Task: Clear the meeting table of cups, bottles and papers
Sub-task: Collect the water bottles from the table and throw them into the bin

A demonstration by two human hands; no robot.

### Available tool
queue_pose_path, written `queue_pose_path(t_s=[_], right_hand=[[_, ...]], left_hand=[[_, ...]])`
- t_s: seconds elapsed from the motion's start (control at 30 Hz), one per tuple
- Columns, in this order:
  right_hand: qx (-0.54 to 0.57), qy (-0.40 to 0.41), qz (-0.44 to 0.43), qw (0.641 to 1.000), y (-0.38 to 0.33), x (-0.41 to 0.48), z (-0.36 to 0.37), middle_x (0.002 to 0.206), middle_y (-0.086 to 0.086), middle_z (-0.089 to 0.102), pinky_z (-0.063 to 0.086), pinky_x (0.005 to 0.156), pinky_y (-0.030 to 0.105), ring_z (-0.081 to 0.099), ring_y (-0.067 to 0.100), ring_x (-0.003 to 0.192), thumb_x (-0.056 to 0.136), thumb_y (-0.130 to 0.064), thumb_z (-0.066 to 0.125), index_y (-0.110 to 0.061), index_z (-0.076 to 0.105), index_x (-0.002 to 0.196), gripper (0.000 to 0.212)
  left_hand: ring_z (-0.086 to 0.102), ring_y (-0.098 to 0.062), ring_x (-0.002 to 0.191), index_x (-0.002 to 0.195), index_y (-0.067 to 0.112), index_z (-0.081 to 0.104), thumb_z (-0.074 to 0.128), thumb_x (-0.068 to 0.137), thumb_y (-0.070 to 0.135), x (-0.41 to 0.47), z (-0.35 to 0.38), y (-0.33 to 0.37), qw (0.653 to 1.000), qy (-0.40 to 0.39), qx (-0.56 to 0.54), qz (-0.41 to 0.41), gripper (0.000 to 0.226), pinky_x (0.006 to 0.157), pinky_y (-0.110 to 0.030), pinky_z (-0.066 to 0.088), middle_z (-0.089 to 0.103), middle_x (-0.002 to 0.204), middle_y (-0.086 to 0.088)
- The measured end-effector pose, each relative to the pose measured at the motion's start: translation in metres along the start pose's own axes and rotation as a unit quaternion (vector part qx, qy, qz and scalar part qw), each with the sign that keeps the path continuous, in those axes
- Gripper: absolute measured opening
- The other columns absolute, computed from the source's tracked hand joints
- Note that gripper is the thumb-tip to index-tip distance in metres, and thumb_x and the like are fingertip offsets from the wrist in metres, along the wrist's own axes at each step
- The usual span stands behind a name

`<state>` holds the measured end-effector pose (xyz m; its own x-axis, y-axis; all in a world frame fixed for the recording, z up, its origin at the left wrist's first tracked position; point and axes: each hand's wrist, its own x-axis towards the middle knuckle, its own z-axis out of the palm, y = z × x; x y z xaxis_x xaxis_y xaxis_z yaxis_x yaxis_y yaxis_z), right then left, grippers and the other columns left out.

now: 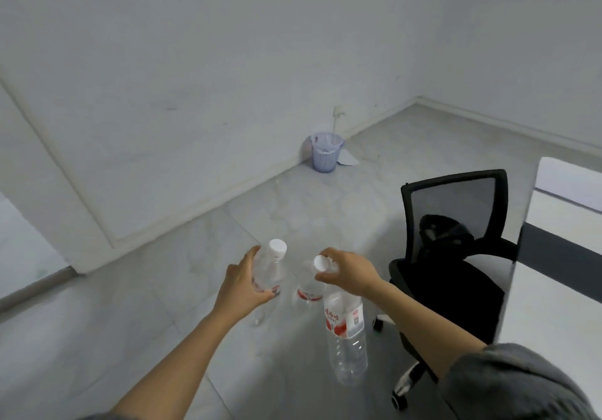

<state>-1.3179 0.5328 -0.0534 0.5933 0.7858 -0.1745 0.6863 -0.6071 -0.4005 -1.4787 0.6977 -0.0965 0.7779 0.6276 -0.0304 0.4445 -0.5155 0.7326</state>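
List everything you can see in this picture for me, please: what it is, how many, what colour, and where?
Plastic bottles: three, clear with red labels and white caps, one in the left hand, two hanging from the right.
Waste basket: one, pale lilac, on the floor in the far corner.
Paper sheet: one, white, on the floor right of the basket.
Office chair: one, black, right.
Table: one, white, right edge.
Left hand: gripping a bottle.
Right hand: holding bottles by their necks.
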Motion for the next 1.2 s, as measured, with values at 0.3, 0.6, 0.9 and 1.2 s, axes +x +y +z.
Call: queue_pose_path(t_s=[0.3, 0.6, 0.9, 1.2], right_hand=[[-0.025, 0.025, 0.024, 0.999, 0.038, 0.173, -0.045, 0.120, 0.003, 0.060, 0.043, 0.081, 0.032, 0.057, 0.026, 0.107, 0.085, -0.047, 0.058, -0.024, 0.048, 0.125, 0.047], [-0.030, 0.056, 0.159, 0.985, 0.091, 0.343, -0.097, 0.116, 0.009, 0.061, 0.035, 0.070, 0.029, 0.059, 0.030, 0.102, 0.090, -0.046, 0.050, -0.018, 0.040, 0.127, 0.047], [0.000, 0.121, 0.344, 0.931, 0.180, 0.407, -0.155, 0.099, 0.010, 0.064, 0.038, 0.061, 0.031, 0.062, 0.031, 0.088, 0.094, -0.040, 0.045, -0.012, 0.035, 0.128, 0.045], [0.054, 0.157, 0.421, 0.892, 0.344, 0.467, -0.206, 0.104, 0.008, 0.065, 0.033, 0.051, 0.027, 0.059, 0.023, 0.080, 0.093, -0.041, 0.046, -0.013, 0.036, 0.126, 0.044]], left_hand=[[0.056, -0.026, 0.108, 0.126, 0.024, 0.040, 0.084, 0.055, 0.045, 0.215, 0.018, 0.015, 0.999, -0.043, -0.010, 0.006, 0.086, 0.088, -0.040, 0.051, 0.057, 0.117, -0.005], [0.057, -0.026, 0.091, 0.123, 0.021, 0.033, 0.076, 0.065, 0.051, 0.436, 0.033, 0.048, 0.991, -0.110, 0.024, 0.073, 0.079, 0.070, -0.027, 0.040, 0.054, 0.106, -0.003], [0.057, -0.029, 0.107, 0.131, 0.008, 0.035, 0.074, 0.074, 0.011, 0.599, 0.122, 0.124, 0.961, -0.250, -0.066, 0.096, 0.069, 0.079, -0.023, 0.037, 0.055, 0.110, -0.008], [0.056, -0.024, 0.099, 0.121, 0.011, 0.041, 0.085, 0.058, 0.031, 0.714, 0.262, 0.222, 0.943, -0.309, -0.079, 0.097, 0.079, 0.078, -0.026, 0.040, 0.056, 0.110, -0.006]])
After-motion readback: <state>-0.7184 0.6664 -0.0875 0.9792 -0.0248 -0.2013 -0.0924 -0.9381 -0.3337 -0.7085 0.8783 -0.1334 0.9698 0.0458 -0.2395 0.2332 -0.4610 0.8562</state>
